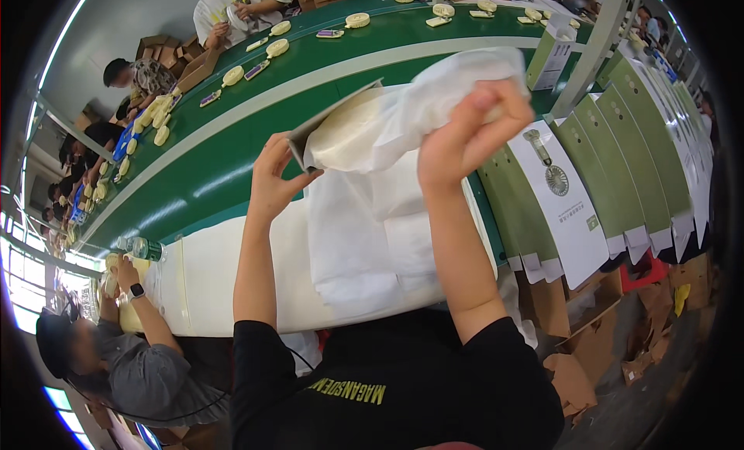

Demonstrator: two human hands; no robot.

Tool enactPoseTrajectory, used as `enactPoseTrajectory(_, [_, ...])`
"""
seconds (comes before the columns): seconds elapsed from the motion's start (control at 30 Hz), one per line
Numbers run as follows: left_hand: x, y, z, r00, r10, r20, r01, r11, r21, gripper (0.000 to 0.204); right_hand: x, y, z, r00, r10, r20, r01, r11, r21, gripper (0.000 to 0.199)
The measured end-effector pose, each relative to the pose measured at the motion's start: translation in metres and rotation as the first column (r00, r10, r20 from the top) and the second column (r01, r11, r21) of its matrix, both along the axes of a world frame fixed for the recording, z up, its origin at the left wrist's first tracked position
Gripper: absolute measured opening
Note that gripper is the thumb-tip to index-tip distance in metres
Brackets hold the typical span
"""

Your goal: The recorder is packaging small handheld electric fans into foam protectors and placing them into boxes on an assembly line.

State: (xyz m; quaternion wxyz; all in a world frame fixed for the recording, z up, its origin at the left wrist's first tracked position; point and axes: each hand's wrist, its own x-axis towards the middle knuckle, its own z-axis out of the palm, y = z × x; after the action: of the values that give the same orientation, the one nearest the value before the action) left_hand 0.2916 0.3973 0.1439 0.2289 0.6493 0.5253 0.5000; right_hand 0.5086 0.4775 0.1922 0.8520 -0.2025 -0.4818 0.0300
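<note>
My left hand (271,175) grips the end of a grey-brown box-like cardboard piece (333,115), its thumb below and fingers along the edge. Against this cardboard lies a round cream item (349,132), partly wrapped in a thin white bag (465,70); whether it sits inside the cardboard cannot be told. Up and to the right, my right hand (480,128) is closed on the bag, pulling it taut, slightly blurred. Beneath them, a stack of white bags (364,241) rests on the white worktable (287,264).
Green-and-white boxes (558,194) stand in a row at right, one white box (552,53) beyond. A green conveyor (209,171) carries cream handheld fans (277,48). At left a co-worker (147,365) sits near a green-labelled bottle (146,248). Cardboard cartons (570,310) lie lower right.
</note>
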Motion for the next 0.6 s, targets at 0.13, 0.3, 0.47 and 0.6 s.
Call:
enactPoseTrajectory(0.13, [-0.011, 0.027, -0.006, 0.997, 0.008, 0.080, -0.004, 0.998, -0.058, 0.056, -0.005, 0.012, 0.006, 0.845, 0.043, 0.533, -0.111, 0.989, 0.096, 0.023])
enactPoseTrajectory(0.3, [-0.021, 0.090, -0.015, 0.959, 0.003, 0.282, 0.013, 0.998, -0.055, 0.064, -0.005, 0.009, -0.007, 0.504, -0.050, 0.862, 0.189, 0.980, -0.054, 0.042])
enactPoseTrajectory(0.47, [-0.039, 0.143, -0.056, 0.955, 0.056, 0.292, -0.014, 0.989, -0.144, 0.067, 0.045, -0.014, -0.054, 0.555, 0.240, 0.796, 0.163, 0.907, -0.388, 0.047])
enactPoseTrajectory(0.6, [-0.054, 0.162, -0.052, 0.982, 0.064, 0.180, -0.023, 0.974, -0.224, 0.069, 0.096, -0.044, -0.119, 0.668, 0.401, 0.627, 0.108, 0.781, -0.615, 0.044])
